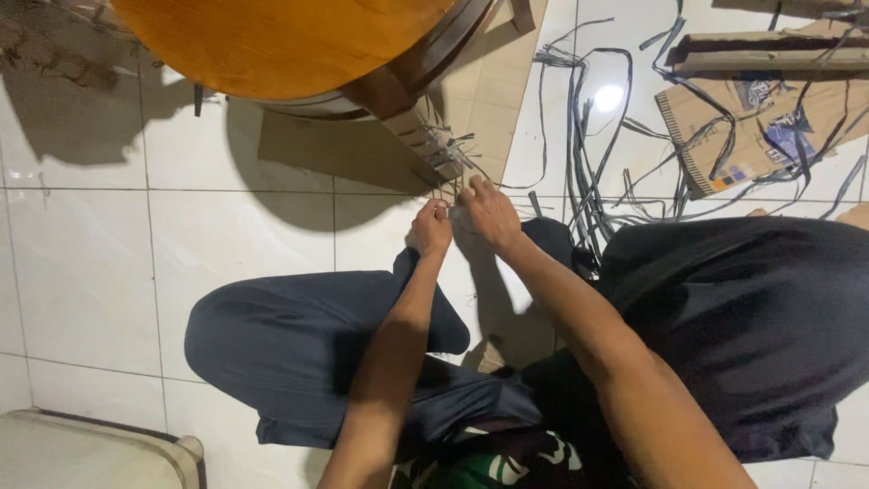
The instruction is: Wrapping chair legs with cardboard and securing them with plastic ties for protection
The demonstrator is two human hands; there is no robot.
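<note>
My left hand (432, 226) and my right hand (489, 214) are close together just below the foot of a wooden chair leg (425, 131). Both pinch a thin strip (450, 210) that runs between them; its colour is hard to tell. The leg is wrapped with cardboard and has dark strap ends sticking out near its foot. It belongs to a round wooden seat (272, 41) lying tilted at the top. I sit cross-legged on the white tiled floor in dark trousers (290, 344).
A tangle of dark plastic straps (593, 172) lies on the floor at the right of my hands. Flattened cardboard boxes (769, 118) lie at the top right, cardboard sheet (344, 145) under the seat. A pale plastic object (90, 448) sits at the bottom left.
</note>
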